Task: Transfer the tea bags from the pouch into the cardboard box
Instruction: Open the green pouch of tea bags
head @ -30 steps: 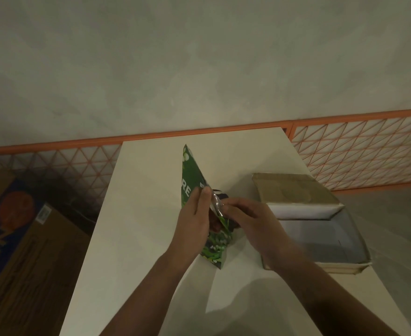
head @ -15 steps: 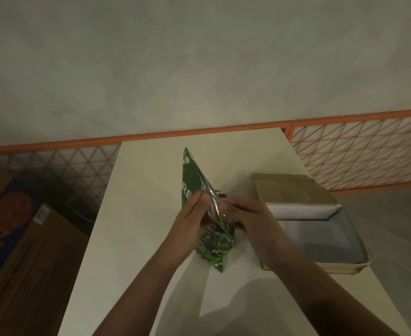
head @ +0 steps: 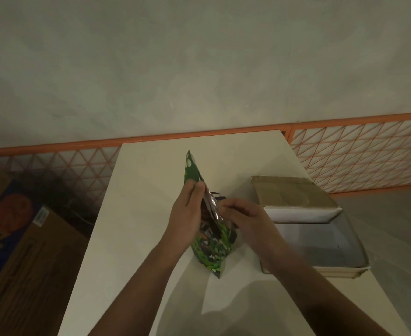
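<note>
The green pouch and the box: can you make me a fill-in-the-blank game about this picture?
1. The pouch in the person's hands is mostly ____ in colour.
2. The cardboard box sits to the ____ of the pouch.
3. The left hand and the right hand both grip the pouch near its ____ mouth.
4. The pouch and box are over a pale ____.

Missing words: green; right; open; table

White table [head: 136, 214] bears pouch [head: 214, 253] and cardboard box [head: 345, 270].
</note>
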